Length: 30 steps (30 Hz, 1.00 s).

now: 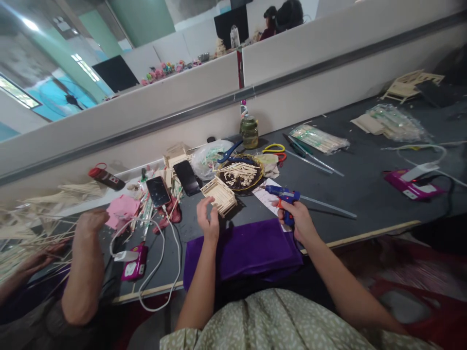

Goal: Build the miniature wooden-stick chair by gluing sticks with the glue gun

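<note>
**Glue gun in hand, stick crate just past my fingers**

My right grip (297, 223) is wrapped tight round the handle of the blue glue gun (282, 194), a little right of centre in the frame. The nozzle points left over a white sheet of paper (266, 190). My left grip (207, 219) sits at centre with the fingers curled in towards the thumb; whether a stick is pinched there I cannot tell. Just above it stands the little stick crate (220, 194), on the dark surface (365, 194) beyond the purple cloth (248, 250).

As I judge it, the crate wants steadying by a lower corner, with my fingertips kept off the joint being glued. I would bring the nozzle in low so the bead stays small, and let any drips fall on the paper rather than the cloth.

Above the crate sits a dish of loose sticks (241, 176), and two phones (158, 191) lie to its upper left. A white cable (160, 262) loops through the lower left beside a pink charger (134, 265). A co-worker's hand (91, 221) works among long sticks at the left of the frame, well apart from mine.

The dish and the phones crowd the crate on its far side, leaving little room to turn it. The cable lies near my left forearm and could snag.
</note>
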Each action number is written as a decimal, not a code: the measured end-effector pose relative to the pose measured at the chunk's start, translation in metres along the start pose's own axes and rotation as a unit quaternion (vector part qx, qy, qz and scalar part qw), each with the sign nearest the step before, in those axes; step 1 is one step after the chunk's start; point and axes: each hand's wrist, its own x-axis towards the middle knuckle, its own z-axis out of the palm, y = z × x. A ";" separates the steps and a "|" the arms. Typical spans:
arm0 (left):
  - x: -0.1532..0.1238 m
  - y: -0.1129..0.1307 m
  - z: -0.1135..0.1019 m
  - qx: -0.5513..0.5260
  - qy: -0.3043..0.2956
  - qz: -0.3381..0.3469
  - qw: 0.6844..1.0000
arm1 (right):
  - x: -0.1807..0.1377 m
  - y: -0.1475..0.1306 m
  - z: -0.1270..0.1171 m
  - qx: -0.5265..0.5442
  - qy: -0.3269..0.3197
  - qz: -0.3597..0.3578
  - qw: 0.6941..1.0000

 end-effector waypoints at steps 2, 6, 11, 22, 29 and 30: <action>-0.006 -0.005 -0.002 0.012 0.047 -0.012 0.999 | 0.003 -0.002 -0.008 -0.004 0.013 -0.002 1.000; -0.014 -0.017 -0.002 0.027 0.083 -0.018 0.996 | 0.008 -0.005 -0.022 -0.003 0.022 -0.009 1.000; -0.015 -0.025 0.001 0.050 0.095 -0.014 0.994 | 0.009 -0.010 -0.037 -0.035 0.024 -0.003 0.999; -0.018 -0.025 0.001 0.069 0.077 -0.012 0.995 | 0.037 -0.006 -0.064 -0.151 0.075 -0.033 0.985; -0.021 -0.026 0.001 0.087 0.071 -0.027 0.993 | 0.040 0.003 -0.070 -0.236 0.081 -0.049 0.967; -0.021 -0.026 0.001 0.090 0.070 -0.029 0.993 | 0.041 0.005 -0.070 -0.256 0.086 -0.057 0.961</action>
